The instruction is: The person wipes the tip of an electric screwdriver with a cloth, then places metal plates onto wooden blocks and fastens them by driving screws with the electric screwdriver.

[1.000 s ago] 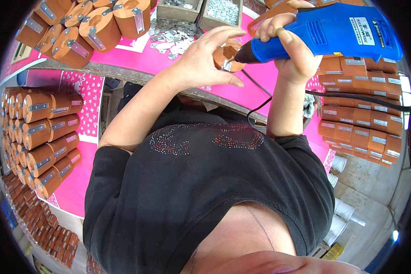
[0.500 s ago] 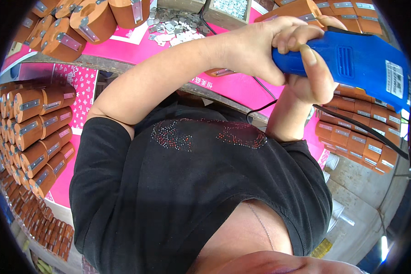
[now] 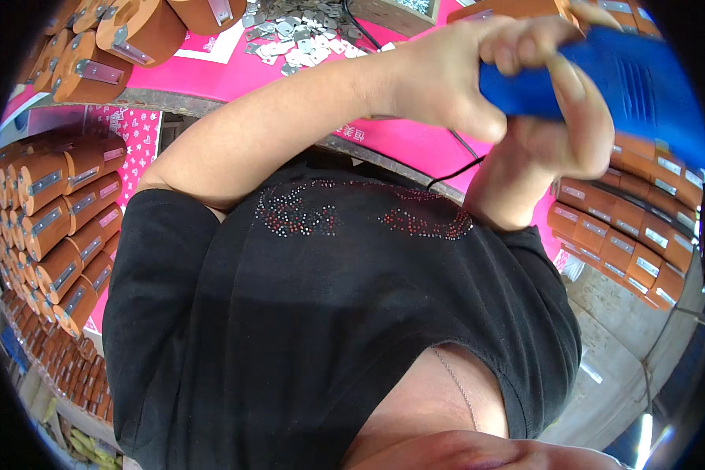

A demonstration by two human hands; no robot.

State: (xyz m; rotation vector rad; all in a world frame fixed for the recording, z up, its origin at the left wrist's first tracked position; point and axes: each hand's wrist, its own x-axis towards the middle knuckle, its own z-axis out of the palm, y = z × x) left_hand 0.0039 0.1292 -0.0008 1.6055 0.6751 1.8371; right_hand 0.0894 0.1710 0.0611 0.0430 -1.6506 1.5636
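A blue plastic power tool point(image 3: 634, 86) with vent slots is raised at the upper right, smeared by motion. My left hand point(image 3: 446, 82) reaches across from the left, its fingers closed about the tool's near end. From below, my right hand point(image 3: 560, 141) grips the same end, one finger bent up across the blue body. The tool's far end runs into the dark rim and cannot be made out. Beyond my left forearm, a heap of small flat metal plates point(image 3: 301, 39) lies on the pink-covered bench point(image 3: 211, 74).
Orange-brown wooden blocks with metal plates point(image 3: 94, 74) stand at the upper left. More are stacked at the left point(image 3: 63, 211) and right point(image 3: 627, 243). A wooden tray point(image 3: 395, 16) is at the back. A black cable point(image 3: 454, 172) hangs by the bench edge.
The blue tool and both hands have shifted slightly right, and the tool is now blurred. The whole view has tilted a little. Both hands keep their hold.
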